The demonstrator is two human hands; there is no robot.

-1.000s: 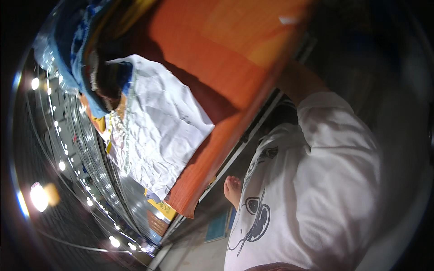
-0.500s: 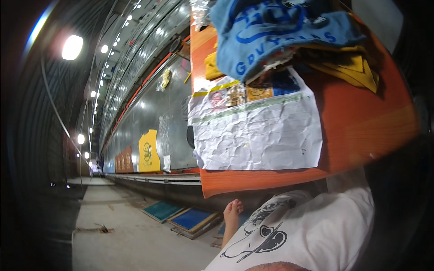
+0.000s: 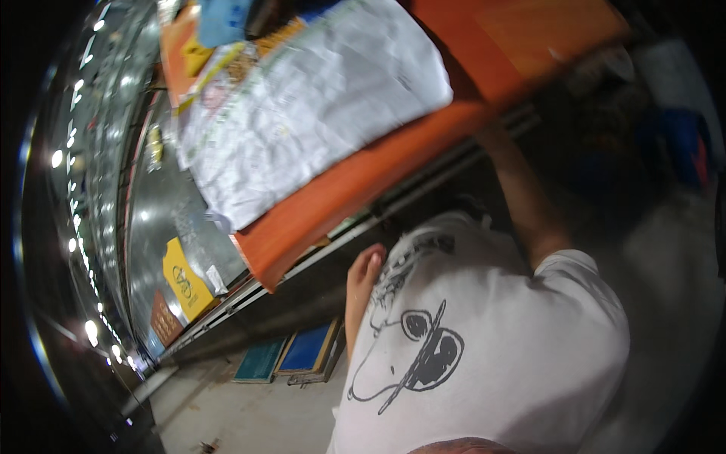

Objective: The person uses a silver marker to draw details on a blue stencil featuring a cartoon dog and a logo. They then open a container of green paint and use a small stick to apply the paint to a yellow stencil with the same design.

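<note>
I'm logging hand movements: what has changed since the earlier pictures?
The view swung: the orange board and white sheet appear further up and left, tilted. The right forearm, hidden half a second ago, shows again. No grasp or release is visible. The sheet still lies on the board; the left hand stays near its edge.

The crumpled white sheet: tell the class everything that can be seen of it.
The white sheet looks papery, creased all over, with a yellow strip and blurred small coloured pictures along its far part. It lies slanted in view on the orange tabletop, left edge seemingly overhanging; the frame cuts off part of its far side. Blue cloth lies at that side, whether touching is unclear. The left hand is apart from it.
</note>
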